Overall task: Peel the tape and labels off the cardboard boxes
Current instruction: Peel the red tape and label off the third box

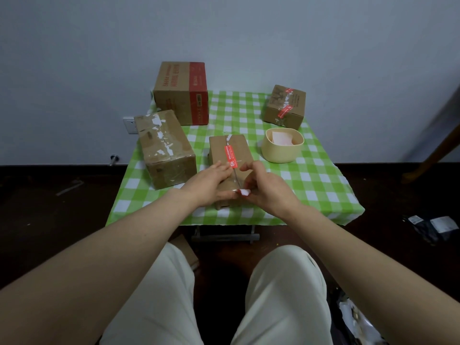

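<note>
Starting the peel on the small cardboard box (219,148)
It sits on the tablecloth (311,185); our left hand (211,181) lies flat on it, our right hand (266,185) pinches the white tape end (243,192) at its near edge. We'd pull low and slow along the seam

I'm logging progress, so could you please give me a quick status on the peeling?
Left grip pressing small brown cardboard box. Right grip pinching white tape end at its near edge. Red label strip still on. Nothing in the way.
</note>
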